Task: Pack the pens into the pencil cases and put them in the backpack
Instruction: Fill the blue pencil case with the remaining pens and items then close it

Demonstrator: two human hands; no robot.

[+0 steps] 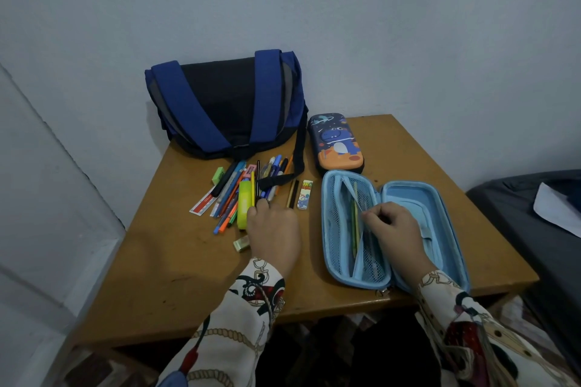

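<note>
Pens point(248, 190) heaped on bench point(176, 264) below backpack point(226, 104); left hand point(273, 229) fingers apparently pinching one; right hand point(393, 229) pinches open case point(393, 229) mesh; risk: pen snags mesh, scatters heap.

— Where was there room on the table point(176, 273)?
— Its near left part lay bare, up to the small eraser point(241, 243).
— And what blocked the way?
— The pens point(234, 195) crowded the backpack point(224, 104), its strap point(298, 160) across them; the open case point(440, 220) filled the right side, the closed case point(338, 144) behind it.
</note>
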